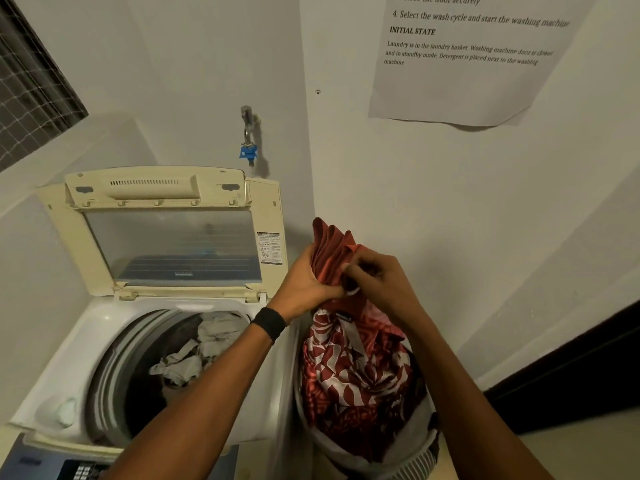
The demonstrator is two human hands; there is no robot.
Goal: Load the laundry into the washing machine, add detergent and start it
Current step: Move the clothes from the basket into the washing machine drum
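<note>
Both forearms come in from the bottom, with a black wristband (269, 322) on the left one. Left hand (304, 282) and right hand (381, 282) both clutch the bunched top of a red-and-white patterned cloth (349, 372), which trails down into the laundry basket (424, 452) just right of the top-load washing machine (86, 341). Its lid (173, 244) is up, and pale clothes (211, 337) sit in the drum (114, 368).
</note>
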